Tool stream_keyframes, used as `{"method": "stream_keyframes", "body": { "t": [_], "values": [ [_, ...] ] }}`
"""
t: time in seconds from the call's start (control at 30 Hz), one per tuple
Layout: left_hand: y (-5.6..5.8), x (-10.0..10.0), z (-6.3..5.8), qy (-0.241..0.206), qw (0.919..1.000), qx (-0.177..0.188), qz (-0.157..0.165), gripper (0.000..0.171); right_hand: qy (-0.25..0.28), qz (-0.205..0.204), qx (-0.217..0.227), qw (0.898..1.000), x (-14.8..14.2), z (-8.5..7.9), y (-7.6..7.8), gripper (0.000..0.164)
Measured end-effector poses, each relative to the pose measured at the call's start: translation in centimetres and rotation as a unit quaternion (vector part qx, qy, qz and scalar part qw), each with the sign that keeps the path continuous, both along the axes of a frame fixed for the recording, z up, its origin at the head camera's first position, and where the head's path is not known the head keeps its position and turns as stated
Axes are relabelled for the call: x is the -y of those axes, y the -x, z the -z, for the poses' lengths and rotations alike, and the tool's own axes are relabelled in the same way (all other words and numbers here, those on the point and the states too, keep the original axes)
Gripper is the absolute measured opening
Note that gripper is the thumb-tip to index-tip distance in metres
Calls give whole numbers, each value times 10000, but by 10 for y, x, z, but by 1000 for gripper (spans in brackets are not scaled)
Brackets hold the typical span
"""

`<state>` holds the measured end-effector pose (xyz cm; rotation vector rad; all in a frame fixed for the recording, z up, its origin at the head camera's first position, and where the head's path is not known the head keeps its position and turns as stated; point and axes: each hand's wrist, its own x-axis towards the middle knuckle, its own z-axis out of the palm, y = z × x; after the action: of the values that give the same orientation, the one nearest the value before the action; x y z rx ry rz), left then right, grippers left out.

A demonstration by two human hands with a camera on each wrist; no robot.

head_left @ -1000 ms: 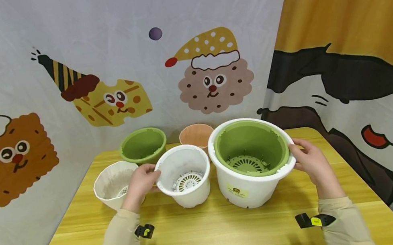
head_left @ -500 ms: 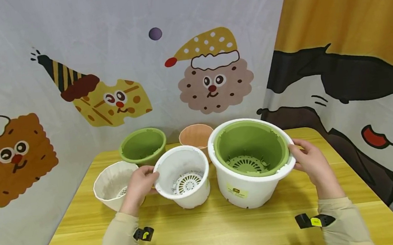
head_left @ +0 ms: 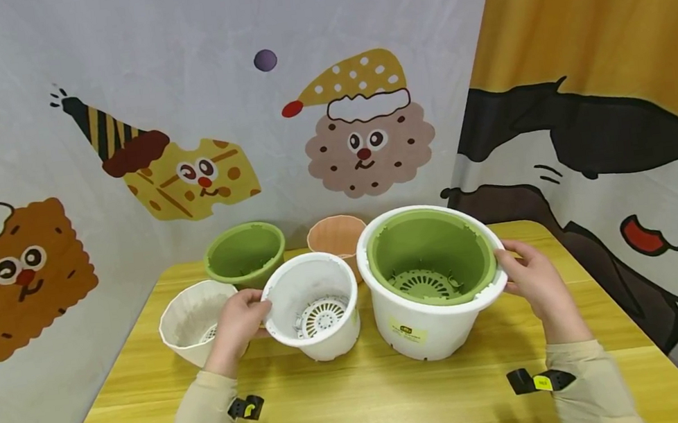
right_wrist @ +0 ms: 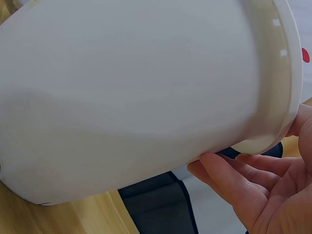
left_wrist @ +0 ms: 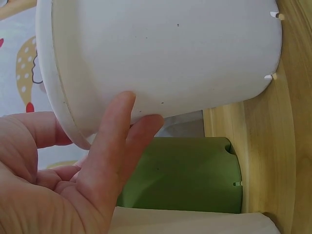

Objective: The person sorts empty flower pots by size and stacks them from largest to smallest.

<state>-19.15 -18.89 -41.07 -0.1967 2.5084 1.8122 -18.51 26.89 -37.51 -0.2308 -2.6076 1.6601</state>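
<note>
My left hand point(head_left: 241, 324) pinches the left rim of a small white plastic plant pot point(head_left: 332, 346) with a slotted bottom. In the left wrist view the thumb is at the rim, and fingers lie on the outer wall of that white pot point(left_wrist: 161, 53). On the right, my right hand point(head_left: 535, 283) grips the right rim of a large white pot point(head_left: 429, 337) bearing a yellow label. A green pot point(head_left: 424, 240) sits nested inside it. The right wrist view shows fingertips touching the large pot's wall point(right_wrist: 136, 87) beneath its rim.
A cream faceted pot point(head_left: 188, 319) stands left, partly behind the left hand. Behind are another green pot point(head_left: 246, 253) and an orange-pink pot point(head_left: 337, 234), the latter partly hidden. All stand on a wooden table point(head_left: 361, 404) before a cartoon-printed curtain point(head_left: 266, 10).
The left hand has shifted the small white pot slightly left, so its gap from the large pot looks a little wider. The right hand and large pot hold their place. The head view has turned slightly.
</note>
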Motion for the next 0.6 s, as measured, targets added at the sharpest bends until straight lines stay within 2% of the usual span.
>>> {"method": "stream_keyframes", "body": {
  "t": [0.6],
  "values": [
    [-5, 1, 1, 51, 9997, -127, -179, 32, -10, 79, -128, 9999, 1, 3, 1, 64]
  ]
}}
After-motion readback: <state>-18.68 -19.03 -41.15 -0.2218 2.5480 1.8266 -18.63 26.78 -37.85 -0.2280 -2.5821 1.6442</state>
